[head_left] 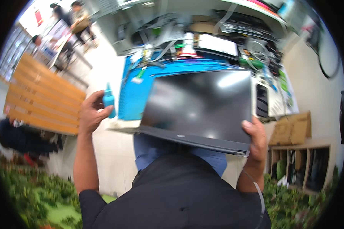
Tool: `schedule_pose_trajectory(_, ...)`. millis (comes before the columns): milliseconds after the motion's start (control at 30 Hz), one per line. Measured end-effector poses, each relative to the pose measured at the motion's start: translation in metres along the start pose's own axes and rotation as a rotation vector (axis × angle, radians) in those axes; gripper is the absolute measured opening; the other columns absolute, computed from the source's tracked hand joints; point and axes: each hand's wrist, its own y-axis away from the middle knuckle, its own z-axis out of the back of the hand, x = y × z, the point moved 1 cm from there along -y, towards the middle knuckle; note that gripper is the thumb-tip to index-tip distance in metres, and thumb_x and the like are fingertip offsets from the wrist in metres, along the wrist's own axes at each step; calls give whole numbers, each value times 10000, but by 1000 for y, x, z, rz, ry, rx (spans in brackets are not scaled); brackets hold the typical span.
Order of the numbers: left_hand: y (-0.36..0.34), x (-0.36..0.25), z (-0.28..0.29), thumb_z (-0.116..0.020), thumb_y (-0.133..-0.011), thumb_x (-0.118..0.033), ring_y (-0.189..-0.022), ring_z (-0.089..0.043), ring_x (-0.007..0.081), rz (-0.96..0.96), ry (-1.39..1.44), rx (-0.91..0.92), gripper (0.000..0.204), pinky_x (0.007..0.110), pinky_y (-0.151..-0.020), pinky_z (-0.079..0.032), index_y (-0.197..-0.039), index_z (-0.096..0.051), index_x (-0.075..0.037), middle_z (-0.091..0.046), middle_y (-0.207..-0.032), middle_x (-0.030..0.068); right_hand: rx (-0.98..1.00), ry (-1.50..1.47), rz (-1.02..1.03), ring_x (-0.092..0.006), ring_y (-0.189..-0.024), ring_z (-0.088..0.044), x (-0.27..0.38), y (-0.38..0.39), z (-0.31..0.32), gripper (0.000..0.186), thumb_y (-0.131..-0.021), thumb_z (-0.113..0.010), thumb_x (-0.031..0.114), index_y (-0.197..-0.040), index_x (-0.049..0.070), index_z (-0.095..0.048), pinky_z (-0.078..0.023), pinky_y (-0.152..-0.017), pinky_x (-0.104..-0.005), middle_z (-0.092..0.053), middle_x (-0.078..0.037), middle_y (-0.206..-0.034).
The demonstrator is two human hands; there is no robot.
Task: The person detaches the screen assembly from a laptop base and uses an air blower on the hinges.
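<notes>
The left hand (91,112) holds a small light-blue plastic squeeze bottle with a pointed nozzle (109,100), thumb on one side and fingers on the other, nozzle up, out past the left side of the table (123,125). The right hand (257,136) grips a wide, flat black display panel with a glossy face and a dark lower bezel (198,107) near its lower right corner, thumb at the front edge. The panel slants over the near part of a bright blue work mat (130,101), its lower edge overhanging the person's lap; whether the table bears any of its weight cannot be told.

The panel looks thin and stiff, probably modest in weight but awkward from one corner, since its breadth would pull it to twist. Its face, which mirrors bright lights, is likely smooth, easily smeared and fragile under a pressing thumb, so the bezel and side edges seem the safest hold, ideally at opposite sides. The bottle is likely light and soft-walled: a gentle pinch around its body, clear of the nozzle, should suffice.
</notes>
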Motion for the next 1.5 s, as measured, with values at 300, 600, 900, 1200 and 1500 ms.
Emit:
schedule_pose_trajectory(300, -102, -122, -155, -875, -882, -74, -1006, -746, 144, -398, 48, 321, 528, 309, -923, -600, -1346, -644, 26, -770, -1110, 84, -7, -210, -90, -190, -1017, -746, -61, 4, 50, 357, -1111, -521, 143, -1389, -71, -589, -638, -851, -345, -725, -134, -1212)
schedule_pose_trajectory(600, -161, -139, -320, -873, -907, -91, -1083, -745, 170, -313, 95, 550, 512, 362, -1015, -592, -1350, -635, 7, -766, -1131, 84, 41, -312, -184, -240, -856, -771, -94, 2, 69, 359, -1151, -489, 236, -1407, -11, -539, -683, -614, -411, -716, -147, -1159)
schedule_pose_trajectory(900, -145, -114, -286, -824, -929, -103, -1009, -733, 145, -309, 218, 456, 506, 307, -892, -617, -1381, -619, -5, -759, -1107, 91, 72, -293, -184, -229, -835, -764, -91, -13, 74, 410, -1159, -503, 295, -1438, -5, -512, -674, -590, -403, -720, -144, -1129)
schedule_pose_trajectory(1200, -124, -67, -191, -774, -971, -123, -1002, -734, 174, -131, 286, 259, 542, 319, -804, -624, -1452, -560, 10, -739, -1147, 98, 58, -231, -203, -214, -793, -768, -86, -26, 72, 455, -1150, -545, 334, -1443, -13, -516, -671, -564, -396, -727, -135, -1089)
schedule_pose_trajectory(1500, -119, -41, -154, -820, -943, -138, -1031, -730, 177, -97, 271, 179, 543, 318, -802, -635, -1408, -579, 7, -713, -1229, 107, 22, -171, -155, -207, -775, -761, -94, -32, 73, 439, -1147, -557, 311, -1441, -14, -530, -673, -579, -395, -726, -133, -1090)
